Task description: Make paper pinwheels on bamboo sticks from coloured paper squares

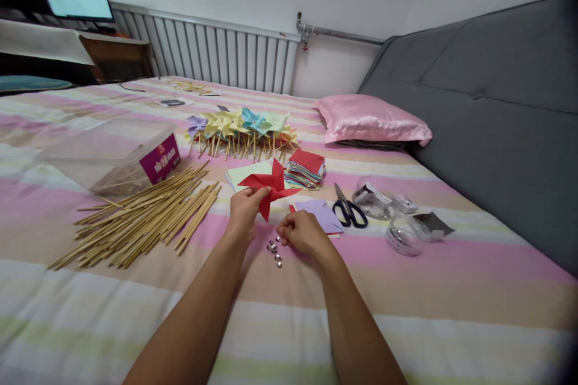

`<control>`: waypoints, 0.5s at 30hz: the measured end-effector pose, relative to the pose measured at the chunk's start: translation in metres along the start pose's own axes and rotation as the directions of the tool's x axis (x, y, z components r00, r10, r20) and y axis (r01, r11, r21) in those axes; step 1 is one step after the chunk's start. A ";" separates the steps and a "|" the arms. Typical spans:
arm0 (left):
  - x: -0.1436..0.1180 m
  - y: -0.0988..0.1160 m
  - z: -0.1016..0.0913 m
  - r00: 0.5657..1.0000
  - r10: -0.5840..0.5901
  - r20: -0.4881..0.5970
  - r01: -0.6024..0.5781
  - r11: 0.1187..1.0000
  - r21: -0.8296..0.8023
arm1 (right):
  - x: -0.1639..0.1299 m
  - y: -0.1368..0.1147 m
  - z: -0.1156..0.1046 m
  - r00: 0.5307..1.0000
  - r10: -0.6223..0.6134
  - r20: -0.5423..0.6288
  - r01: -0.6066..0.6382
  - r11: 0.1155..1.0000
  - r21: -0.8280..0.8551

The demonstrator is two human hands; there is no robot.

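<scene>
A red paper pinwheel (273, 183) is pinched at its middle between the thumb and fingers of my left hand (244, 207), its folded blades spread out. My right hand (300, 231) is closed in a pinch just to the right, low over the bedspread. Several shiny silver thumbtacks (273, 248) lie loose by its fingertips; whether one is between them I cannot make out. Beside that hand are purple paper squares (321, 215) with cut corners, with red paper under them. Pale paper sheets (239, 174) lie behind the pinwheel.
Bamboo sticks (149, 219) lie at left before a clear plastic box (112, 144). Finished pinwheels (239, 126) are heaped behind. At right are a stack of coloured paper (306, 168), black-handled scissors (350, 207), clear round containers (404, 236) and a pink pillow (372, 119).
</scene>
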State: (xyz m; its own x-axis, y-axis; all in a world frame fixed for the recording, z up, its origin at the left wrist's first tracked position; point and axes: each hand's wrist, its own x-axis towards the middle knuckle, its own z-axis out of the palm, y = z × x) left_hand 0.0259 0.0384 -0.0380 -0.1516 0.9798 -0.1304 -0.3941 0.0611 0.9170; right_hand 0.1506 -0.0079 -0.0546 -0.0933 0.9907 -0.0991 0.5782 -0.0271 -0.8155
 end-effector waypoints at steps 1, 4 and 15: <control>0.000 0.000 0.000 1.000 0.000 0.000 0.000 1.000 -0.001 | 0.000 0.001 -0.001 1.000 -0.011 -0.010 0.010 1.000 -0.025; 0.000 0.000 0.000 1.000 -0.003 0.005 0.003 1.000 -0.004 | -0.001 0.002 -0.003 0.997 -0.074 -0.010 0.072 0.992 -0.103; -0.001 0.001 0.001 1.000 -0.005 0.008 0.005 1.000 -0.004 | -0.004 -0.005 -0.001 0.991 -0.110 0.079 0.124 0.972 -0.201</control>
State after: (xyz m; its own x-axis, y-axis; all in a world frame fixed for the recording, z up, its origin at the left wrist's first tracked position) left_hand 0.0268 0.0373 -0.0362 -0.1425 0.9810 -0.1318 -0.3980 0.0651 0.9151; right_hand 0.1484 -0.0115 -0.0495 -0.2202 0.9740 -0.0532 0.7132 0.1236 -0.6900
